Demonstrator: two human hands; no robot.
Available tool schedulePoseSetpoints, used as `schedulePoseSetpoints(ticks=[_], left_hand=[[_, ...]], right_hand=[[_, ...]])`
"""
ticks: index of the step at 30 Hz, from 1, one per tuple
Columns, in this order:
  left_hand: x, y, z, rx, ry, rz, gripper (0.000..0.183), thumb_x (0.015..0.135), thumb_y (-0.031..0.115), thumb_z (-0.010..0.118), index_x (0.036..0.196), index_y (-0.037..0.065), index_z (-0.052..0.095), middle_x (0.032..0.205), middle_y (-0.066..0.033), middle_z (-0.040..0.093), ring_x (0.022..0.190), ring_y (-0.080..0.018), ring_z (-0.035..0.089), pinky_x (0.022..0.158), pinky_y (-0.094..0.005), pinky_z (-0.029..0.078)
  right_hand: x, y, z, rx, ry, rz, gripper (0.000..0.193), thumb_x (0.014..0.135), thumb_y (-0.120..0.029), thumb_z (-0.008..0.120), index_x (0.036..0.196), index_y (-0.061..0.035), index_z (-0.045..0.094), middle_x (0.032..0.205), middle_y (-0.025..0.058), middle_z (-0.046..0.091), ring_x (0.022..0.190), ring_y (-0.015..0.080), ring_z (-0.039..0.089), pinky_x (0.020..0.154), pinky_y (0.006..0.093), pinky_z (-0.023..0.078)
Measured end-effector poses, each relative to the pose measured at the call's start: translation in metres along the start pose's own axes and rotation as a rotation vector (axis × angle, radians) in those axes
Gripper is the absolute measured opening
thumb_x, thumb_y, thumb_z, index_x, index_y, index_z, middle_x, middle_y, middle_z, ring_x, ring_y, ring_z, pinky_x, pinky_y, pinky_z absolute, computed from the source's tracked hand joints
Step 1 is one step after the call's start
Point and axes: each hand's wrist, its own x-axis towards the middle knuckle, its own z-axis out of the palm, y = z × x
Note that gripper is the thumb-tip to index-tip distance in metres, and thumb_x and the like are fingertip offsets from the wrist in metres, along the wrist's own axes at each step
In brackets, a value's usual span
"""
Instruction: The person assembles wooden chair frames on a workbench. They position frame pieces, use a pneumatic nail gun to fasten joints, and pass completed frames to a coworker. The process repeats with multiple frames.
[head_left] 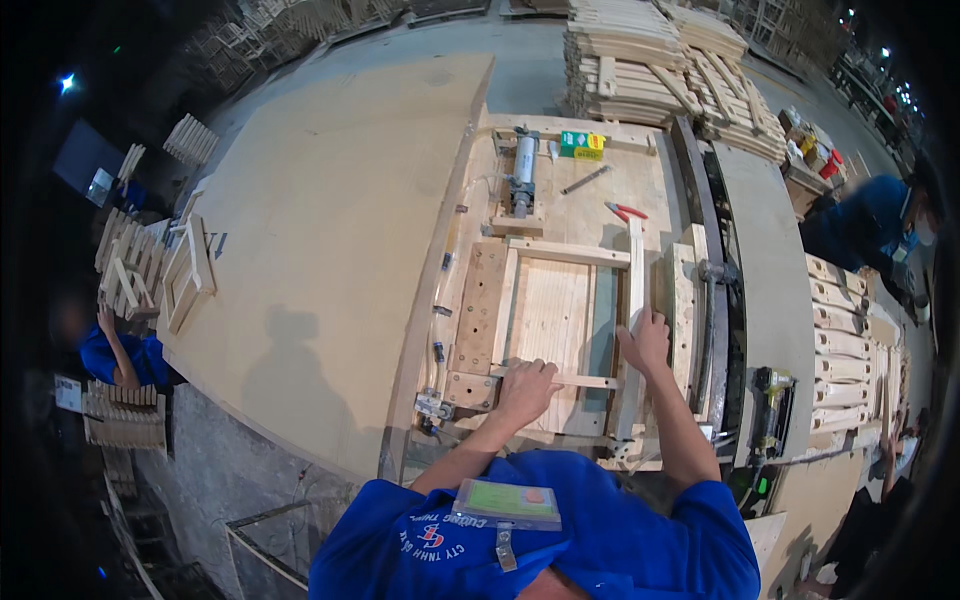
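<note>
My left hand (527, 392) is closed over the left part of a short wooden rail (590, 381) lying crosswise near me. My right hand (646, 342) grips a long wooden bar (636, 265) that stands along the right side of the frame pieces; its fingers wrap over the bar. A second cross rail (570, 252) lies at the far end, and a long wooden strip (506, 300) runs along the left side. These pieces sit in a wooden jig (478, 310) with a drilled block at its left. The ends under my left palm are hidden.
Beyond the frame are an air cylinder (524, 170), a green and yellow box (582, 145), a thin metal bar (586, 180) and red-handled pliers (627, 211). A nail gun (770, 410) lies at right. Stacked wooden parts (640, 80) stand behind. Co-workers (865, 225) are at both sides.
</note>
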Motion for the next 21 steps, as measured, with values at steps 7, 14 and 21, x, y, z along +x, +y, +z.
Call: schedulePoseSetpoints(ticks=[7, 14, 21], left_hand=[[-0.001, -0.006, 0.001, -0.014, 0.032, 0.015, 0.034, 0.095, 0.03, 0.073, 0.116, 0.003, 0.068, 0.102, -0.0174, 0.071, 0.098, -0.0381, 0.069, 0.095, -0.0507, 0.05], [-0.055, -0.027, -0.061, -0.074, 0.288, 0.127, 0.024, 0.094, 0.022, 0.075, 0.107, 0.003, 0.069, 0.117, -0.0167, 0.067, 0.125, -0.0406, 0.06, 0.114, -0.0501, 0.047], [-0.082, -0.063, -0.1, 0.084, 0.412, 0.279, 0.022, 0.093, 0.017, 0.077, 0.105, 0.001, 0.07, 0.12, -0.0144, 0.066, 0.125, -0.0349, 0.06, 0.118, -0.0505, 0.045]], right_hand=[[-0.062, -0.077, 0.036, 0.012, -0.046, -0.444, 0.05, 0.097, -0.028, 0.066, 0.14, -0.0025, 0.062, 0.138, 0.0225, 0.06, 0.133, 0.0418, 0.053, 0.113, 0.056, 0.039], [-0.075, -0.084, 0.056, -0.106, 0.015, -0.532, 0.043, 0.102, -0.031, 0.055, 0.132, -0.002, 0.067, 0.139, 0.0224, 0.061, 0.142, 0.0404, 0.049, 0.121, 0.0563, 0.032], [-0.079, -0.089, 0.053, -0.149, -0.074, -0.528, 0.046, 0.106, -0.03, 0.052, 0.141, -0.0027, 0.062, 0.146, 0.021, 0.059, 0.147, 0.0399, 0.046, 0.124, 0.0577, 0.03]])
